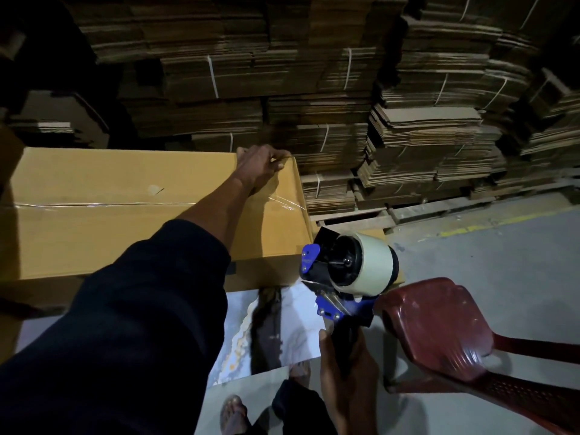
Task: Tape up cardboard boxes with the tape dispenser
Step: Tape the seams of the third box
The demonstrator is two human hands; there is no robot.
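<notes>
A large closed cardboard box lies in front of me, with a strip of clear tape along its centre seam. My left hand reaches across it and grips the far right corner of the top, fingers curled over the edge. My right hand holds the handle of a blue tape dispenser carrying a pale tape roll. The dispenser hangs in the air just off the box's right end, apart from the cardboard.
Tall stacks of flattened, strapped cardboard fill the background on wooden pallets. A red plastic chair stands close on the right. A marbled tile sheet lies on the grey floor under the box's near corner. My feet show below.
</notes>
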